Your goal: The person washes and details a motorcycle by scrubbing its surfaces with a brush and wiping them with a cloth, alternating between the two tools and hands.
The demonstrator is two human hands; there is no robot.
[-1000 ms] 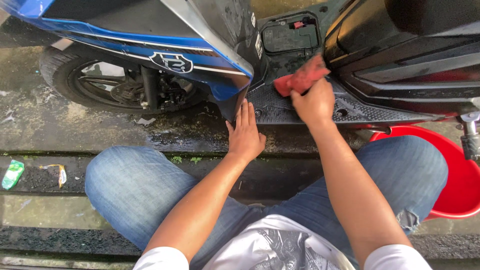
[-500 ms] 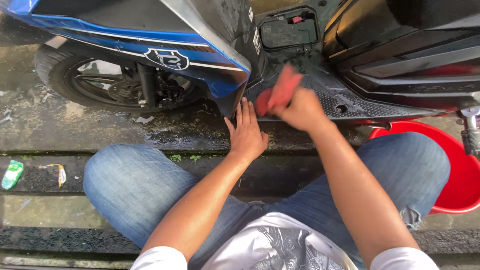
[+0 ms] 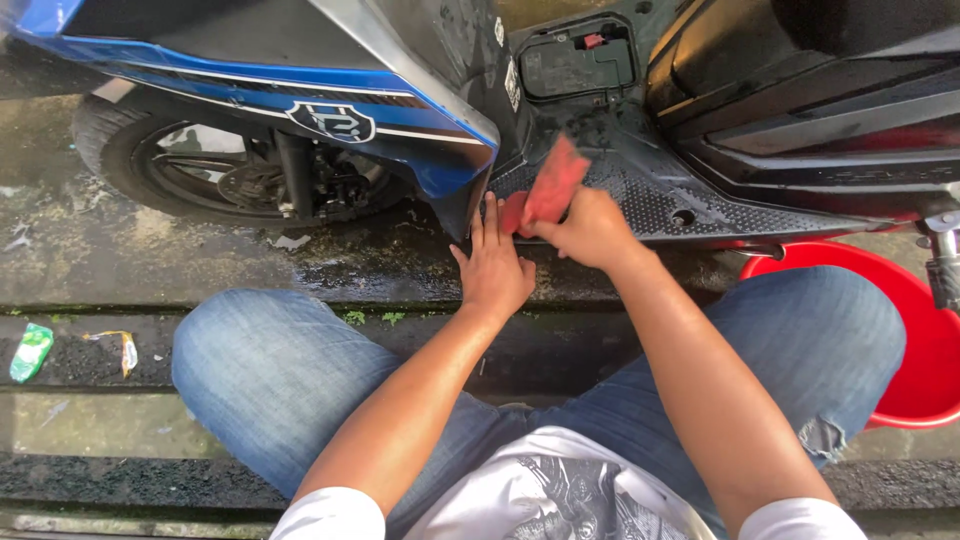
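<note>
The soft red cleaning cloth (image 3: 548,190) is bunched and folded, its upper corner blurred, so whether it is a cloth or a thin sponge pad is hard to say. It lies against the black textured plastic footboard (image 3: 640,205) of the blue and black scooter (image 3: 400,110), at the board's left end just beside the lower tip of the blue side panel (image 3: 440,170).

The right hand (image 3: 590,230) is closed around the cloth, fingers curled over its lower part and pressing it to the board. The left hand (image 3: 495,265) is open and flat, fingers straight and together, resting on the edge of the footboard with its fingertips touching the cloth's left side.

Below the board's rim runs wet concrete ground (image 3: 150,250), then the person's knees in blue denim jeans (image 3: 270,370). To the right along the footboard the dimpled surface lies bare as far as a small round hole. A red plastic bucket (image 3: 920,350) sits just beside the right knee, under the scooter's edge. The front wheel (image 3: 230,170) stands well off to the left.
</note>
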